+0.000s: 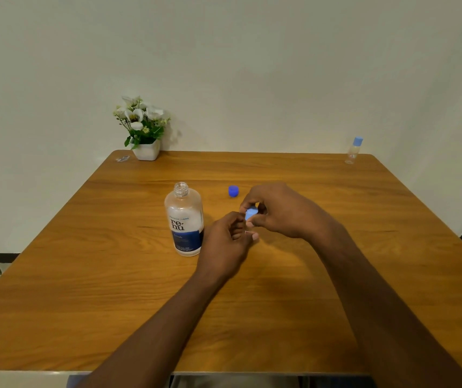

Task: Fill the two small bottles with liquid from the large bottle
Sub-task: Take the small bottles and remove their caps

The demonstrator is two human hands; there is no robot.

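A single wide-angle camera sits on the person's head, facing forward and tilted down over the wooden table [84, 303] toward the pale wall [252, 65]. It is near: the left hand [224, 247] and right hand [280, 211] meet at mid-frame.

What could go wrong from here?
The uncapped large clear bottle stands beside the left hand, which grips a mostly hidden small bottle; a bump could topple the large one. The right hand pinches a light-blue cap above the wooden table; it might slip and roll. Another small clear blue-capped bottle stands near the far right corner, easily knocked off.
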